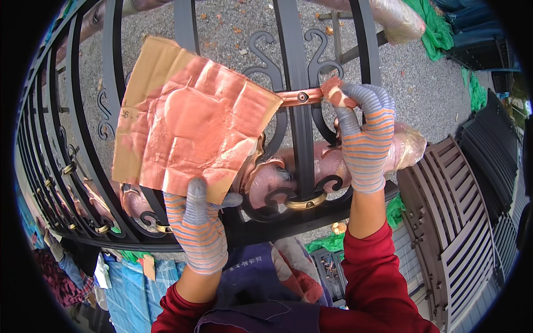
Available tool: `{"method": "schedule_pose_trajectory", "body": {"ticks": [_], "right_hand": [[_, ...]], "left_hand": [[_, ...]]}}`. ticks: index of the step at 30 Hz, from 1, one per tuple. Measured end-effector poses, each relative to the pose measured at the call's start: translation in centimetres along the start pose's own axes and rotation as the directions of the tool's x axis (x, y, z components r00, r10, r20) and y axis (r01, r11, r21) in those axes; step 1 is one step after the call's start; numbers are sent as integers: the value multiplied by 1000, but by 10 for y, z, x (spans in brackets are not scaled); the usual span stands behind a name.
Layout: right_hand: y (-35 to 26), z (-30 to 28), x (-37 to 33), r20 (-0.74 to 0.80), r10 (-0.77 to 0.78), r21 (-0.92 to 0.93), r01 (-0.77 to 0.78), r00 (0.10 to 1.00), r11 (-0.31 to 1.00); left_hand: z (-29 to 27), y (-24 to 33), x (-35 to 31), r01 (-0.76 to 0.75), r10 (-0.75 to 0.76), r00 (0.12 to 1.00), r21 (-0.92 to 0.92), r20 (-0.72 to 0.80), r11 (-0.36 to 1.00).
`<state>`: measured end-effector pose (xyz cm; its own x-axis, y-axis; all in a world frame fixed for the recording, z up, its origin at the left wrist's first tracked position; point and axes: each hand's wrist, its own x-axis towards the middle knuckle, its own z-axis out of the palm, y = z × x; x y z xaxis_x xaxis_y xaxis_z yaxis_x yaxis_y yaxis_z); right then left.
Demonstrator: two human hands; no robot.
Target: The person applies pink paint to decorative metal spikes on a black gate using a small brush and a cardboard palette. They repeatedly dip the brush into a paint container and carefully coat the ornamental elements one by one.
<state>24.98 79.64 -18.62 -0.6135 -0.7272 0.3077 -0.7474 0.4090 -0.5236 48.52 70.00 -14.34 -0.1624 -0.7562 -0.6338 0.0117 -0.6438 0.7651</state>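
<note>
From the head camera we see our left hand, in a grey glove striped orange and blue, closed in a pinch on the lower edge of a crumpled sheet of brown card smeared with copper-coloured paint. We hold the card flat against a black wrought-iron gate, just left of its central upright bar. Our right hand, gloved the same way, is curled shut around a small copper-stained pad and presses it against the copper-painted collar that clamps the scrolls to that bar.

We judge the main risk to be copper colour straying onto the black bar and scrolls: the card covers only the left side, so the metal right of the collar lies bare under the pad. The card is limp and creased, gripped at one edge only, so it could sag or flap and print wet paint on the ironwork.

The iron is smooth, dark and glossy, bent into curled scrolls, with a gold-toned band lower down. Behind lie grey gravel, green cloth, and brown louvred panels at right.
</note>
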Motion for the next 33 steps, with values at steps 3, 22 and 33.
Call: {"method": "schedule_pose_trajectory", "body": {"ticks": [3, 22, 33], "right_hand": [[-3, -8, -8, -88, 132, 102, -123, 987, 987], [-3, -10, -20, -144, 206, 218, -172, 968, 961], [29, -69, -37, -213, 252, 184, -215, 944, 959]], "left_hand": [[-3, 2, -2, 0, -1, 1000, 22, 12, 1000], [-13, 7, -4, -14, 15, 998, 12, -59, 1000], [-23, 19, -18, -121, 121, 993, -85, -9, 989]]}}
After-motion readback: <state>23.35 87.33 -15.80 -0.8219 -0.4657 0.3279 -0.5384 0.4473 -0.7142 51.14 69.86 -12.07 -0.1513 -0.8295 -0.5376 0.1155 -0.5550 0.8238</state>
